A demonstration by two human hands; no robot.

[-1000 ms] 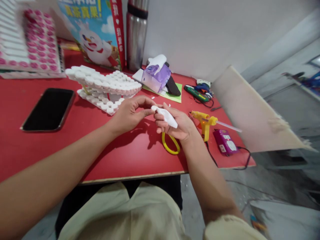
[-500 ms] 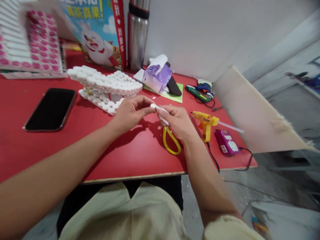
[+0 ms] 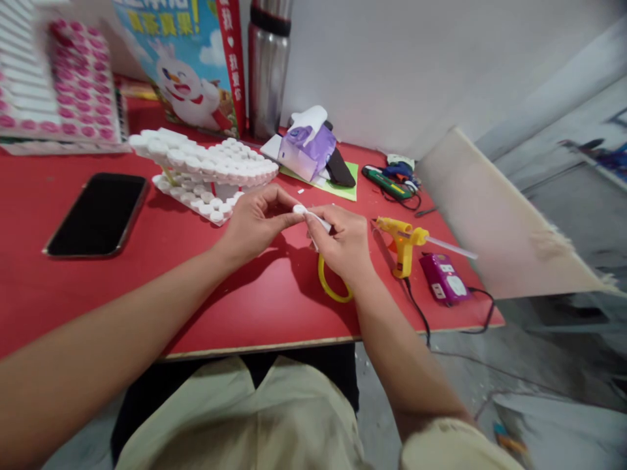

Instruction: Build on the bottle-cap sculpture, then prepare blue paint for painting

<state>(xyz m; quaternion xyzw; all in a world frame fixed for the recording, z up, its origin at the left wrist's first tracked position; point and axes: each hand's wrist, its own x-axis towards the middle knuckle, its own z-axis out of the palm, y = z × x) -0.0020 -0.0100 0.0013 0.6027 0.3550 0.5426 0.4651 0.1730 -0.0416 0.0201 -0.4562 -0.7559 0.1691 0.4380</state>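
My left hand (image 3: 255,220) pinches a small white roll (image 3: 298,209) between thumb and fingertips. From the roll a white strip (image 3: 320,221), apparently paper, runs into my right hand (image 3: 345,240), whose thumb and fingers are closed on it. Both hands meet just above the red table. Beneath my right hand shows a yellow loop-shaped handle (image 3: 329,287), probably of scissors; the rest is hidden by that hand. Just beyond my left hand stands a white model (image 3: 206,160) built of many small round pieces, in two tiers.
A black phone (image 3: 98,215) lies at left. To the right are a yellow glue gun (image 3: 402,245) with a glue stick, a purple power socket (image 3: 445,281) and a green tool (image 3: 389,183). Behind stand a tissue pack (image 3: 308,150), a steel flask (image 3: 268,78) and a printed bag (image 3: 191,72).
My right hand has turned slightly and now covers more of the yellow handle. The strip's angle between my hands has shifted; the left hand keeps its pinch.
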